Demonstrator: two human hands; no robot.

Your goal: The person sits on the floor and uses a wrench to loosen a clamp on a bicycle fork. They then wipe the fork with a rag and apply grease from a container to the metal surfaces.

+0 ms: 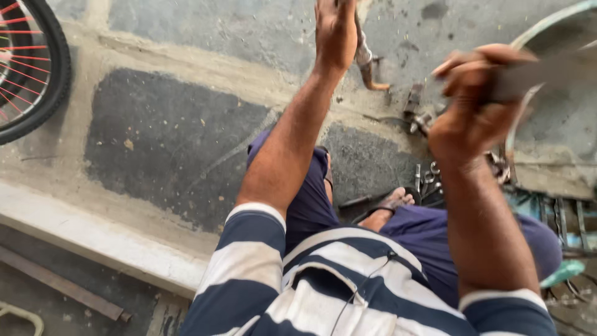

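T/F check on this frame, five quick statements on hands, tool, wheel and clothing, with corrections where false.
1. The right hand grips a blurred flat grey tool. True.
2. The left hand rests on the person's knee. False: it is raised, at a rusty metal part near the top edge.
3. A bicycle wheel with red spokes shows at the upper left. True.
4. The person wears a plain red shirt. False: the shirt has navy and white stripes.
5. Small metal tools lie on the concrete floor near the bare foot. True.
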